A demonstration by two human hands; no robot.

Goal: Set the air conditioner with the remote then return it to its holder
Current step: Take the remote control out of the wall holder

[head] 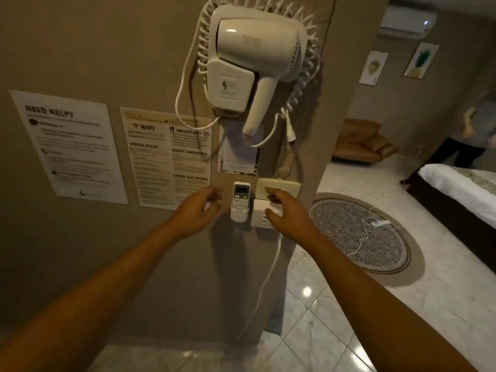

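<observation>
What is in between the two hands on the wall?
In the head view, the white remote sits upright in its holder, between the left hand and right hand.

Both arms are extended forward; the left hand [197, 210] and right hand [285, 212] are held apparently empty, fingers loosely curled.

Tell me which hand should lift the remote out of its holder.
Probably the left hand: its open fingers sit right beside the remote in the holder, while the right hand hovers over the outlet plate.
</observation>
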